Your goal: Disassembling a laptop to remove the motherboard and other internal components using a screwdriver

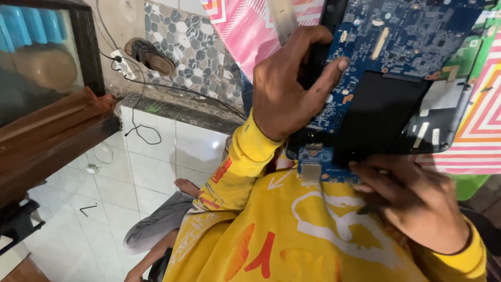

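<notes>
Circuit board point(396, 36), blue, laptop-type, held up close to the camera, upper right of view, tilted. Dark rectangular panel point(378, 117) covers its lower middle; small metal connector block point(311, 171) sits at the lower-left corner. Left hand point(287, 89) grips the board's left edge, fingers wrapped around it, thumb pressed flat on the blue face. Right hand point(417, 203) is at the bottom edge, fingers curled against the underside of the dark panel; whether it pinches a tool or only the board, cannot tell, fingertips are hidden.

Progress, as a judgement: board looks already out of any casing, bare and in hand, so removal seems done; dark panel and connector block still attached, so whatever is being worked at the lower edge looks unfinished. No loose screws or parts visible.

Both arms in yellow long sleeves point(245, 156) with red and white print. Metal ruler point(283, 18) sticks up behind the left hand. Pink-and-white striped cloth point(477, 141) lies behind the board, green object point(467, 185) below it at right.

Room: white tiled floor point(151, 172), a hex key point(87, 209) lying on it, thin black cable point(138, 112) trailing from a wall socket point(122, 65). Pebble-pattern wall point(195, 44), dark wooden frame with glass point(49, 89) at left. Bare foot point(187, 186) and grey trouser leg point(156, 224) on the floor.
</notes>
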